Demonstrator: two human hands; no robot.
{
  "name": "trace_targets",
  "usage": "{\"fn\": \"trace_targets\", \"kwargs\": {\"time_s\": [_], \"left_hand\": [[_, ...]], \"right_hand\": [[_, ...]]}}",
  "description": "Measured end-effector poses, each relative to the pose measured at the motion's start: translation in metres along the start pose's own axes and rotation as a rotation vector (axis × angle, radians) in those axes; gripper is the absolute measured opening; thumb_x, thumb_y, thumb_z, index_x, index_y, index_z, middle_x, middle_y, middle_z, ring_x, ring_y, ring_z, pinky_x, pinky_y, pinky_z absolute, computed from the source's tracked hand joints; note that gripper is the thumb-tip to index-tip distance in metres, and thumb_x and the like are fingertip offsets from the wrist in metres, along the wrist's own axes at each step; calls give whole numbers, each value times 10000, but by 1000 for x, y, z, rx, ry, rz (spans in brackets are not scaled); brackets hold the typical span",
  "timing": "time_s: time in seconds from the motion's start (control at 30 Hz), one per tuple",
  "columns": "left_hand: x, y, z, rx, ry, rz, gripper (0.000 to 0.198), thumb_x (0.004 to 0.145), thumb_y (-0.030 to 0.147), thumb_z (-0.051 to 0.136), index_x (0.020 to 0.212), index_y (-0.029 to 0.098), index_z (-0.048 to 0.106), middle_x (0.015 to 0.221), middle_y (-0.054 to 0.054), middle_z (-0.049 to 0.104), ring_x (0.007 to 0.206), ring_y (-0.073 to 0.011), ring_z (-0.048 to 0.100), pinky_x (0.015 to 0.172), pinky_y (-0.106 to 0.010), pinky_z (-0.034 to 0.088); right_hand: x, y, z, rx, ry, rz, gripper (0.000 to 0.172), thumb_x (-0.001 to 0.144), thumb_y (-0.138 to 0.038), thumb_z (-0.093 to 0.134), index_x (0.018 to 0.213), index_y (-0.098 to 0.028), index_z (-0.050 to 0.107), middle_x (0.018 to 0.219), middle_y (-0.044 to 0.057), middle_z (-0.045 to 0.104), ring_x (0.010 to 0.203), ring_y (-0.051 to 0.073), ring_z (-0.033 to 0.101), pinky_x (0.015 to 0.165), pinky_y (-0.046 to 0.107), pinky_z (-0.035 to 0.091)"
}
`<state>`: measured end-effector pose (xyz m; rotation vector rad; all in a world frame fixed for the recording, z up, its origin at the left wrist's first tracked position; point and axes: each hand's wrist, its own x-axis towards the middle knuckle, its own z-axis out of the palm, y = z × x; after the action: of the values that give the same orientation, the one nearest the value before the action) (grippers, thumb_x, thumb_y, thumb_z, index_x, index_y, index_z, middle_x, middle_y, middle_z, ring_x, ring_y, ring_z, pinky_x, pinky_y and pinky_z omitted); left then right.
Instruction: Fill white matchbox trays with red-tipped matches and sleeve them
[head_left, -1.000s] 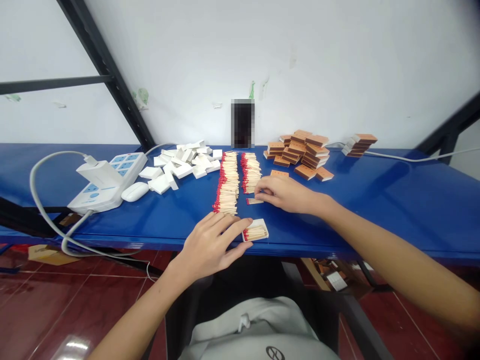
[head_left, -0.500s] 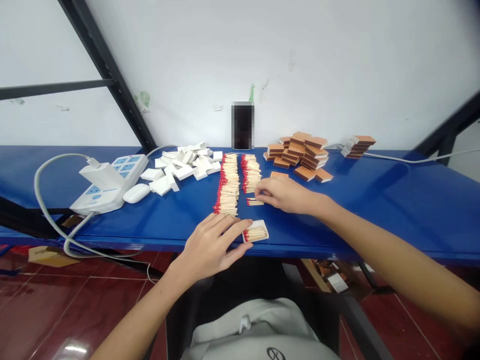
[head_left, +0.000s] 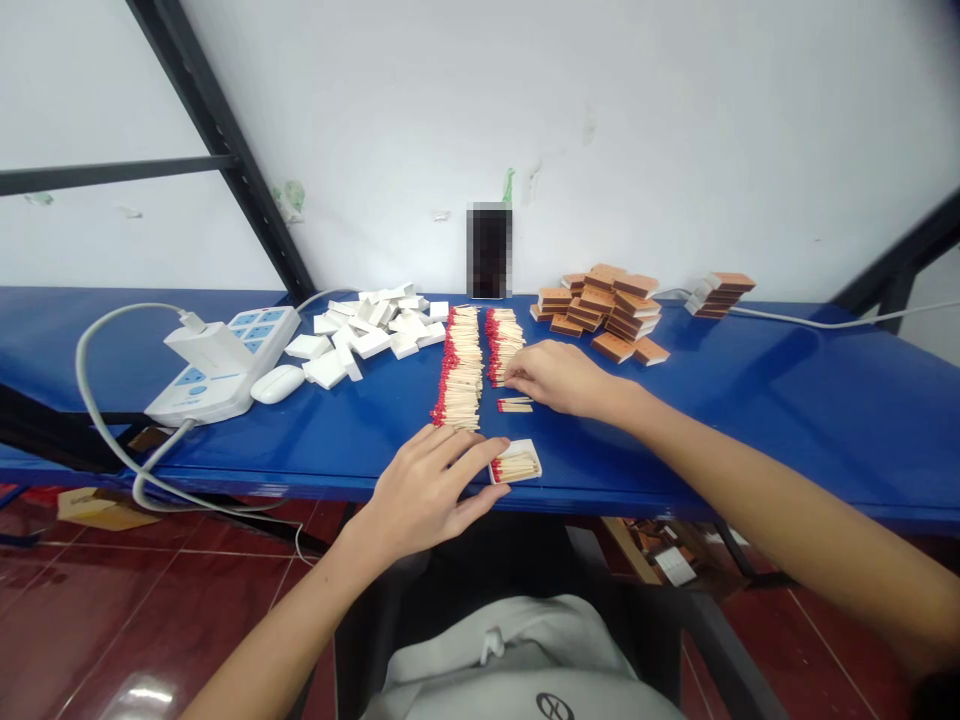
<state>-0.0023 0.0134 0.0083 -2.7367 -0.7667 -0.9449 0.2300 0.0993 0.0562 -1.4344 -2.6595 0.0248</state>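
Note:
My left hand (head_left: 431, 487) grips the left end of a small white matchbox tray (head_left: 527, 474) between thumb and fingers at the near edge of the table. Red-headed matches (head_left: 516, 467) lie inside the tray. My right hand (head_left: 556, 378) is closed in a pinch on matches at the near end of the right-hand row of matches (head_left: 504, 335); the fingertips partly hide them. Just below that hand, a few loose matches (head_left: 516, 405) lie side by side on the blue surface. A longer row of matches (head_left: 461, 370) stretches along the left, heads facing left.
White empty-looking trays (head_left: 367, 325) are heaped at the left, beside a white mouse (head_left: 277, 384) and a power strip (head_left: 199, 385). Brown matchbox sleeves (head_left: 600, 300) are piled at the right, near a smaller stack (head_left: 721, 293). A dark phone-like object (head_left: 489, 250) leans on the wall.
My right hand has moved slightly away from me, from the loose matches to the near end of the right row. My left hand keeps its hold on the tray.

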Motion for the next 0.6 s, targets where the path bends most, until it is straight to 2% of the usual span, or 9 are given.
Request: {"fn": "trace_targets", "kwargs": {"time_s": [0.2, 0.37, 0.6], "left_hand": [[0, 0, 0, 9, -2, 0, 314, 964, 346, 589, 1223, 169, 574, 1050, -81, 704, 892, -217, 649, 777, -355, 497], [-1, 0, 0, 2, -6, -2, 322, 959, 343, 601, 1228, 168, 569, 1055, -76, 699, 912, -217, 647, 792, -355, 497], [-1, -1, 1, -2, -10, -6, 317, 961, 342, 599, 1228, 173, 571, 1056, -73, 700, 899, -212, 641, 790, -356, 493]], "right_hand": [[-9, 1, -11, 169, -78, -49, 188, 917, -242, 583, 805, -198, 728, 765, 22, 735, 700, 151, 624, 633, 255, 361], [-6, 6, -9, 121, -35, 6, 182, 917, -277, 591, 863, -205, 749, 842, 46, 744, 736, 162, 633, 632, 259, 363], [-4, 12, -5, 177, -24, -53, 185, 920, -275, 597, 870, -191, 754, 839, 37, 753, 736, 153, 630, 662, 253, 383]]}}
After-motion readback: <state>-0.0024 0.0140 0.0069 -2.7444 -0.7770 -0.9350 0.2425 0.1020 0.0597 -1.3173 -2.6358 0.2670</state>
